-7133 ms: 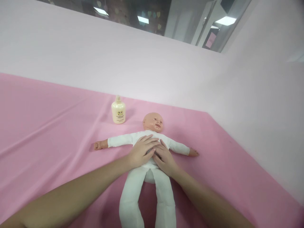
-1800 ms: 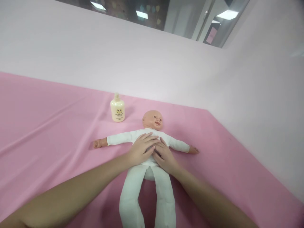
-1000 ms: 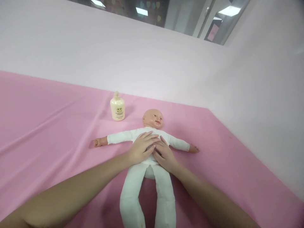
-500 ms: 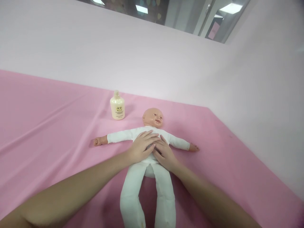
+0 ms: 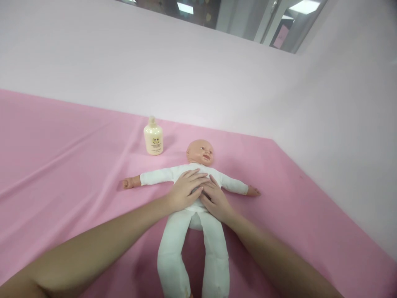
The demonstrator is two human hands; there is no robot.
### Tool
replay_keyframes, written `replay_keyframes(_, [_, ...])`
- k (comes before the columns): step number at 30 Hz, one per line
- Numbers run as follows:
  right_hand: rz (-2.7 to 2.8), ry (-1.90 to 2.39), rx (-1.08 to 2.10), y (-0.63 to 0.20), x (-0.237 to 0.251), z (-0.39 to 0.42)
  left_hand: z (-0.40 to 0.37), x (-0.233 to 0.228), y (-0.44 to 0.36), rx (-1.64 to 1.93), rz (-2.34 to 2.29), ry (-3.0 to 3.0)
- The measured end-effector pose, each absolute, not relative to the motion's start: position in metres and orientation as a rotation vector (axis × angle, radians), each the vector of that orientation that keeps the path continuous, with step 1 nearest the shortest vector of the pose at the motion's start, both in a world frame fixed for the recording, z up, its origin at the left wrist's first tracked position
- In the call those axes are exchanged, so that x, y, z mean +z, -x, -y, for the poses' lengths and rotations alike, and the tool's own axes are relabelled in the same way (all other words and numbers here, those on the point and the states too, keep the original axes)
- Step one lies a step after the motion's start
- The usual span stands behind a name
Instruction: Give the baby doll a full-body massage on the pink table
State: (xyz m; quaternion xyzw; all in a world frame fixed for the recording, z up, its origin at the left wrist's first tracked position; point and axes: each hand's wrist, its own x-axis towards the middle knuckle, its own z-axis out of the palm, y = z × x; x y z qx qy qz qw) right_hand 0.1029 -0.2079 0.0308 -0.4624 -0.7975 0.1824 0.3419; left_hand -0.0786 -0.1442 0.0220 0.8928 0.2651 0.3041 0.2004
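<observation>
A baby doll [image 5: 194, 221] with a white cloth body lies on its back, arms stretched out to both sides and legs toward me. Its bare plastic head points away from me. My left hand [image 5: 187, 190] rests flat on the doll's chest, fingers stretched out and angled to the right. Beside it, my right hand [image 5: 215, 198] lies on the chest too, its fingers angled up and to the left. The fingertips of the two hands meet or overlap at the middle of the chest. Neither hand grips anything.
A cream-coloured bottle [image 5: 154, 140] with a dark printed label stands upright beyond the doll's outstretched left-side arm. Pink cloth [image 5: 77, 157] with some creases covers the surface under everything. Behind rises a pale wall [image 5: 149, 70] with a window [image 5: 238, 25] at the top.
The whole view has shifted very slightly. My hands keep the same place on the doll's chest, and the doll and bottle have not visibly moved.
</observation>
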Motion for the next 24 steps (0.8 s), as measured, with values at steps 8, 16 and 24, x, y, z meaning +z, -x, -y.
replay_keyframes(8, [2.078, 1.203, 0.456, -0.1026, 0.03, 0.2075, 0.1444, 0.0237, 0.0786, 0.839, -0.747, -2.495])
replay_keyframes(16, [2.081, 1.209, 0.46, -0.1034, 0.029, 0.2073, 0.1446, 0.0244, 0.0791, 0.832, -0.754, -2.503])
replay_keyframes(24, [2.082, 1.204, 0.44, -0.1035, 0.0281, 0.2071, 0.1448, 0.0248, 0.079, 0.843, -0.749, -2.494])
